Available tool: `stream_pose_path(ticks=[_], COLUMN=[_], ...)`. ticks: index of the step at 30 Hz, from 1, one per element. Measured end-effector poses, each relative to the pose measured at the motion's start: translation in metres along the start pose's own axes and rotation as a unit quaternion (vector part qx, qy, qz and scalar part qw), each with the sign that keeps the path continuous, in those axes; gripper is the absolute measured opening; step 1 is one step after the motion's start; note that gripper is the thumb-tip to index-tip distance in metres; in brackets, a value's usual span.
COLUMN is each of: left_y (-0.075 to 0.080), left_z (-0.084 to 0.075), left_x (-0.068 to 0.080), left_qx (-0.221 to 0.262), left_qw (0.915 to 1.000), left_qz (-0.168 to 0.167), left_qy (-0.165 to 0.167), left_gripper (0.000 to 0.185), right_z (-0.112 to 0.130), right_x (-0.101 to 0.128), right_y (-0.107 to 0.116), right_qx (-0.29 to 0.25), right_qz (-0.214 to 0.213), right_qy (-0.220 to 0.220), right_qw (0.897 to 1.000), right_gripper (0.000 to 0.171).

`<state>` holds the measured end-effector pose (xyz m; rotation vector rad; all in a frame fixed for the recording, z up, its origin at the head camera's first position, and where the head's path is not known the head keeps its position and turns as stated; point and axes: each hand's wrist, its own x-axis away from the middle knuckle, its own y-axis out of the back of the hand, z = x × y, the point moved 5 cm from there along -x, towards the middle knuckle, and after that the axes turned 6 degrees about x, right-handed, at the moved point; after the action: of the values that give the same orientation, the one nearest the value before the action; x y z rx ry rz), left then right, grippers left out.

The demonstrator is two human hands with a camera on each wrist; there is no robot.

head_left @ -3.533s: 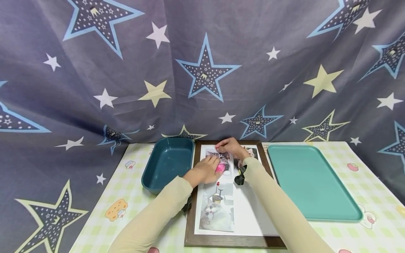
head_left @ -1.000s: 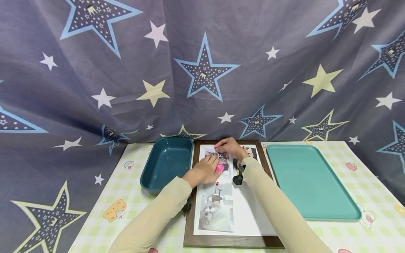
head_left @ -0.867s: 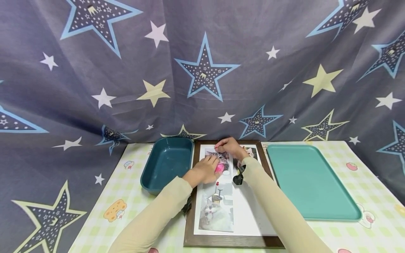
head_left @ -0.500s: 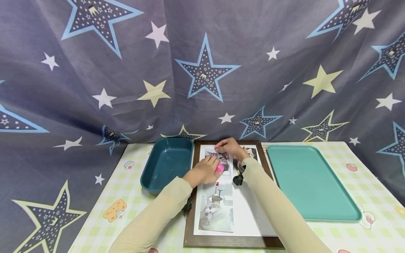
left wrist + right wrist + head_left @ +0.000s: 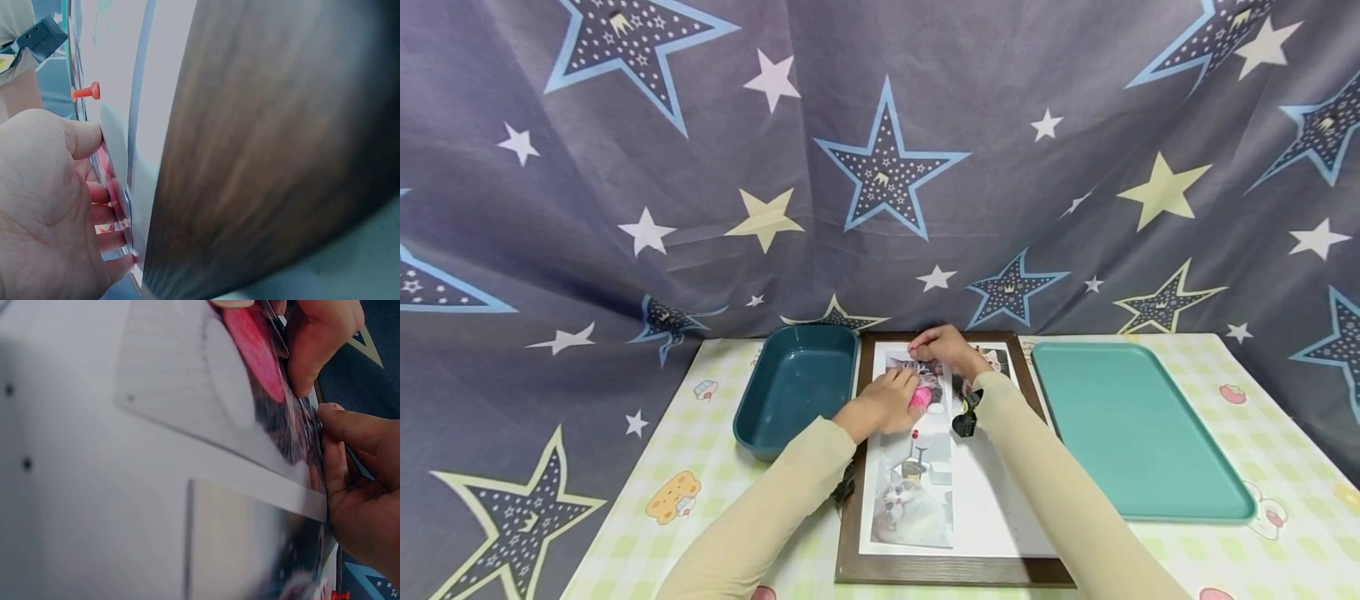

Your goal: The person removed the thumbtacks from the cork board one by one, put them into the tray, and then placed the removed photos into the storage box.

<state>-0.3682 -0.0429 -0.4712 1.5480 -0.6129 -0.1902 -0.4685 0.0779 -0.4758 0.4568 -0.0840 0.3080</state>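
In the head view a photo of a grey kitten with a pink ball point(image 5: 930, 385) lies at the upper left of a white board point(image 5: 992, 500) in a brown wooden frame point(image 5: 955, 572). My left hand point(image 5: 886, 403) rests on this photo, its fingers fairly straight and pressing it down. At the photo's top edge my right hand point(image 5: 951, 348) pinches a red push pin point(image 5: 912, 351), mostly hidden by the fingertips. Another red push pin point(image 5: 87, 92) stands in the board near my left thumb. Below it lies a photo of a white cat point(image 5: 913, 510).
Left of the frame stands a dark teal bin point(image 5: 748, 437); a flat green tray point(image 5: 1142, 433) lies on the right. A further photo point(image 5: 250, 544), with a red push pin point(image 5: 339, 595) by it, is partly behind my right arm. A star-patterned curtain point(image 5: 880, 275) hangs behind the checked table.
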Motion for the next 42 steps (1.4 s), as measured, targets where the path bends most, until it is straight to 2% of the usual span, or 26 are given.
stream_pose_path(ticks=[16,27,34,42], left_y=[-0.0011,0.0004,-0.0020,0.0007], left_z=[0.0001,-0.0002,0.0013,-0.0005], left_x=[0.0005,0.0006,-0.0017,0.0000], left_qx=[0.001,0.002,0.000,0.003], left_qw=[1.0000,1.0000,0.9999,1.0000], left_qz=[-0.007,-0.005,0.008,0.003], left_qy=[-0.003,0.001,0.008,0.002], left_gripper=[0.065,0.065,0.067,0.066], right_z=[-0.0020,-0.0025,-0.0020,-0.0018], right_x=[-0.0007,-0.0011,-0.0013,0.0003], right_y=[-0.0016,-0.0003,-0.0008,-0.0001], right_qx=[-0.017,-0.015,-0.017,-0.017], right_qz=[0.001,0.000,0.004,-0.001], right_qy=[0.015,0.008,0.009,0.008], right_qw=[1.000,1.000,1.000,1.000], right_gripper=[0.025,0.026,0.026,0.028])
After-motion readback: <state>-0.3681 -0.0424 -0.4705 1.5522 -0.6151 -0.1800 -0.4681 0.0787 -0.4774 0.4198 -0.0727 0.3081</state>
